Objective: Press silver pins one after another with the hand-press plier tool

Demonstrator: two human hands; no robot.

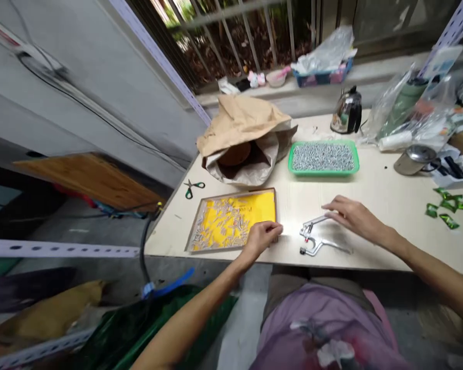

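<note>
A metal hand press tool (317,237) with two handles lies on the pale table near its front edge. My right hand (351,215) rests on the tool's upper handle, fingers stretched along it. My left hand (263,237) is curled at the right edge of a flat tray with a yellow base (234,219), which holds several small metal pieces. What the curled fingers hold, if anything, is hidden.
A green tray (323,158) full of small metal parts stands behind the tool. A brown paper bag (244,140), green-handled scissors (193,188), a kettle (347,111), plastic bags (412,115) and green packets (447,206) are also on the table (389,205).
</note>
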